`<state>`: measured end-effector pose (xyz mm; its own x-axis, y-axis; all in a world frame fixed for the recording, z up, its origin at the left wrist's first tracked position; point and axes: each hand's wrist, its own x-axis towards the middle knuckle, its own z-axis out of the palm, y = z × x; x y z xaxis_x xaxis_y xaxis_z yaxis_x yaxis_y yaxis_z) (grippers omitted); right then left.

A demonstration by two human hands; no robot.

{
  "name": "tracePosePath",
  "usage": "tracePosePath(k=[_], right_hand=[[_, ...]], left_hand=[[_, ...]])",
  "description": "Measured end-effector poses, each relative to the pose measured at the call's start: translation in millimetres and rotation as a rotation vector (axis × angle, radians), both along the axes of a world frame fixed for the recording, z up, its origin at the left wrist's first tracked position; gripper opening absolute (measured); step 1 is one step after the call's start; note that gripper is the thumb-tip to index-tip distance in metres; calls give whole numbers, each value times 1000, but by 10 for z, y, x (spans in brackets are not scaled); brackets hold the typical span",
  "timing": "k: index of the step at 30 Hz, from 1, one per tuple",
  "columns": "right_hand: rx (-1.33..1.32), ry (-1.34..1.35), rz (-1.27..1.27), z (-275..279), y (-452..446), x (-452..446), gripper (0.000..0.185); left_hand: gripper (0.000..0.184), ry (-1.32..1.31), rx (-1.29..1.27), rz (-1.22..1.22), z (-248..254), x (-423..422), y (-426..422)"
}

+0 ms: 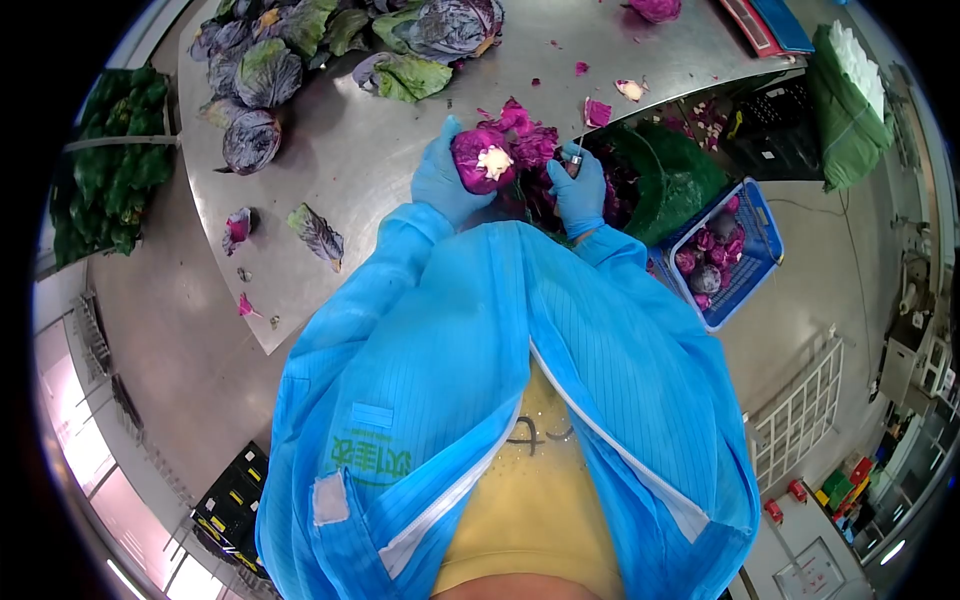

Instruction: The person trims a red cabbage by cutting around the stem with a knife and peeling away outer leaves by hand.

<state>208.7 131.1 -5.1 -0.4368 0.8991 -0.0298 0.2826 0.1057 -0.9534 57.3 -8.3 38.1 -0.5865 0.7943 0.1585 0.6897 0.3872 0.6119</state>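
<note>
Left grip [447, 182]: your blue-gloved hand, closed round the left side of one purple cabbage head [468, 170]. Pale cut stem end [494, 162] faces up, on the side toward your other hand.

Right grip [583, 192]: gloved alike, fingers curled on the handle of a small knife [586, 118]. Blade points away from you, clear of the head.

Purple leaves [537, 145]: a loose cluster between the two grips and just beyond them.

Counter [370, 150]: metal, beneath the work, reaching left and away from you.

Uncut cabbages [268, 75]: a pile beyond and left of the left grip, outer leaves dark and green. One green leafy piece [405, 78] lies nearer that grip.

Loose leaf [318, 235]: left of the left grip, with a purple scrap [238, 230] farther left.

Pale stem piece [630, 90]: beyond and right of the right grip. Another purple head [657, 8]: farther out on that side.

Green bag [690, 175]: right of the right grip, dark leaves on its near side.

Blue basket [768, 230]: right of the right grip and closer to you, holding several purple heads [705, 265].
</note>
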Motion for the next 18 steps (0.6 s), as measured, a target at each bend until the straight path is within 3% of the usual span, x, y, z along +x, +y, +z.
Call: tracePosePath(k=[2, 3, 6, 8, 10, 11, 14, 15, 16, 18], right_hand=[[-358, 249, 112, 283, -95, -83, 37], [-371, 198, 151, 372, -148, -120, 35], [-388, 58, 369, 311, -221, -245, 49], [-169, 22, 377, 191, -260, -371, 52], [-419, 0, 423, 310, -173, -425, 51], [-420, 4, 428, 331, -143, -442, 51], [-380, 11, 530, 266, -115, -483, 50], [-126, 100, 575, 123, -133, -519, 50], [132, 189, 613, 25, -140, -559, 49], [190, 217, 605, -11, -105, -591, 48]], left_hand=[[119, -50, -29, 27, 17, -1, 11], [124, -82, -46, 96, 8, 3, 28], [131, -177, -65, 200, 65, 9, 35], [134, -247, -67, 235, 124, 8, 26], [137, -171, -214, 142, 166, -91, -61], [135, -509, -68, 78, 127, -187, -130], [130, -359, -257, 61, 179, -341, -184], [124, -219, -377, 25, 240, -358, -154], [124, -219, -374, 26, 163, -392, -161], [113, -70, -90, -146, -91, -457, -233]])
